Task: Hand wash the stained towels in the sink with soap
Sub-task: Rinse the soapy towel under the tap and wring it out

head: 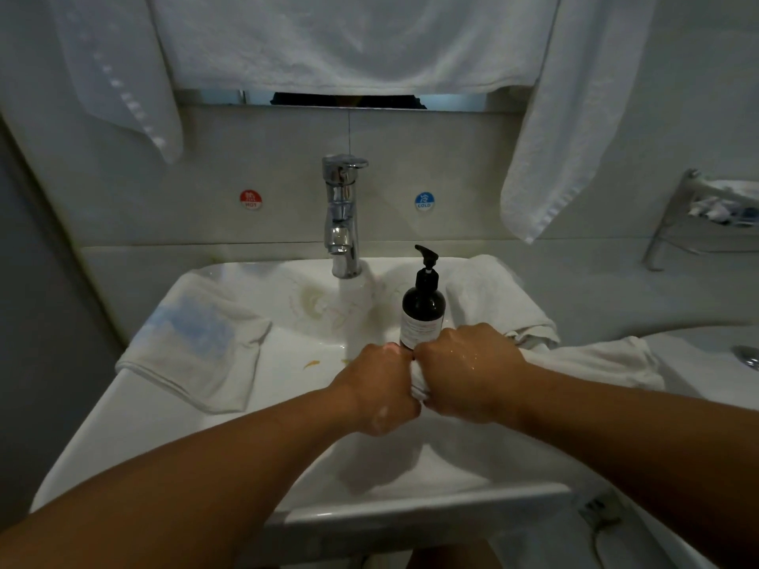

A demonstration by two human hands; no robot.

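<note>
Dim, grey-green indoor light, apparently from overhead. Soft shadow under forearms (246,457) inside sink (135,425). Small glare on chrome faucet (341,207) and sink's front rim. Heavy wide-angle bending toward edges. Overall soft, noisy; lower corners dark and blurred.

The left hand (380,390) and right hand (472,371) were bare and wet. Droplets glistened on the back of the right one, and the left one carried pale patches of lather near its knuckles and wrist. The left forearm (230,466) and right forearm (616,425) were bare too, unsleeved as far as the view reached.
</note>
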